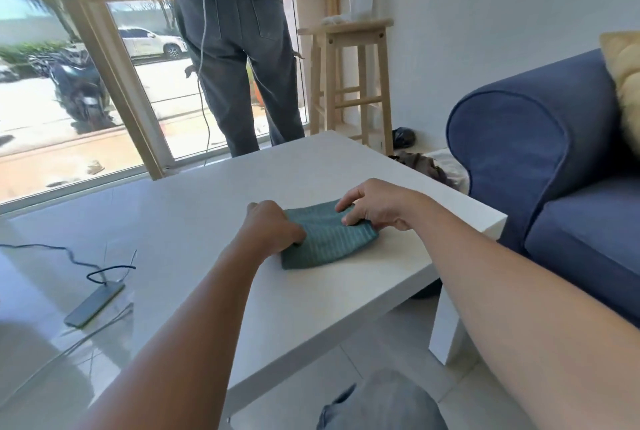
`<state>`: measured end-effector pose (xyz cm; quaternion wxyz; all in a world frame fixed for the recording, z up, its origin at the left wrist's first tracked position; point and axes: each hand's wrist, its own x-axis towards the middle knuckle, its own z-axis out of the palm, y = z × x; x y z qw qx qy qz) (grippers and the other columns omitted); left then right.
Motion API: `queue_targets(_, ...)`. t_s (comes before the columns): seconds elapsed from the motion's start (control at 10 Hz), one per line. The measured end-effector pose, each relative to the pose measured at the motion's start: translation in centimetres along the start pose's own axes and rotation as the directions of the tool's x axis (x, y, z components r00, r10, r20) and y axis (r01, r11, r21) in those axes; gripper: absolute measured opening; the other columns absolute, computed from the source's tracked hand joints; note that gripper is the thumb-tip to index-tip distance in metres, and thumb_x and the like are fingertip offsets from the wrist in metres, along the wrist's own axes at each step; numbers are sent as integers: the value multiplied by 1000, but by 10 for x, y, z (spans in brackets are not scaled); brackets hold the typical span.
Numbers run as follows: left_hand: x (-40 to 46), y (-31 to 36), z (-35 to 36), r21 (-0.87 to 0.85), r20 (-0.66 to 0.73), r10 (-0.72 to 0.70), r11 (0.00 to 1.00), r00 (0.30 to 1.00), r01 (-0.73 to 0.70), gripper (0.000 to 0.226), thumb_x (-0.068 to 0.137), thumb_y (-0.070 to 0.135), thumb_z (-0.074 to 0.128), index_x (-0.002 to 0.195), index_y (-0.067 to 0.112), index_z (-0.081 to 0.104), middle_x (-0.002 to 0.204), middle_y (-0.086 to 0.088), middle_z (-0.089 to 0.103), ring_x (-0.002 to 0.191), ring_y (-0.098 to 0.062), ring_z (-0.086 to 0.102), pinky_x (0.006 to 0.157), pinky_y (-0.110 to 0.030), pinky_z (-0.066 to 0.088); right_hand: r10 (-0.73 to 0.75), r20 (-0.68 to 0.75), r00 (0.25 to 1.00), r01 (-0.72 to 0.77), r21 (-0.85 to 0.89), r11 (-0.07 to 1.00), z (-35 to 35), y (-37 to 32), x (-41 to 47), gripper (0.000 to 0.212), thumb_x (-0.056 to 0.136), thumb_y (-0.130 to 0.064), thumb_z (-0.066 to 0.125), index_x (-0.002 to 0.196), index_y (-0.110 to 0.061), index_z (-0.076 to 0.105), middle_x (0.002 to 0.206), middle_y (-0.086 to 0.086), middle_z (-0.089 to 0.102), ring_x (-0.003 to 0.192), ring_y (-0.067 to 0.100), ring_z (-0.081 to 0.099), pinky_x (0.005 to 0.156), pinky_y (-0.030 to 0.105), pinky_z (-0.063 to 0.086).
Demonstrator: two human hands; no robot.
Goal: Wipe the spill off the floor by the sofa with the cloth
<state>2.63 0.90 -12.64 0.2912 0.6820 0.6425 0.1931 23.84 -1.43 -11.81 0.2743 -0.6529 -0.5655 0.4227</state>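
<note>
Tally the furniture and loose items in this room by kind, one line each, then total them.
Teal cloth, under both hands on the table: 1
White coffee table: 1
Blue sofa: 1
Yellow cushion: 1
Wooden stool: 1
Phone on the floor: 1
Total: 6

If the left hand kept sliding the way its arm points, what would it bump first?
Probably nothing soon. The left hand grips the folded teal ribbed cloth; beyond it the white low table looks bare to its far edge, though depth is hard to judge.
</note>
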Motion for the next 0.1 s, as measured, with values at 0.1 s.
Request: queue_targets(0.1, -2, 3, -2, 156, -34, 42, 987, 999, -36, 35, 80, 26, 72, 111, 10, 69, 129, -11, 37, 110, -31, 51, 96, -36, 48, -39, -40, 998, 31, -188, 982, -3, -4, -6, 15, 94, -18, 73, 108, -20, 76, 97, -1, 66, 82, 15, 66, 58, 26, 54)
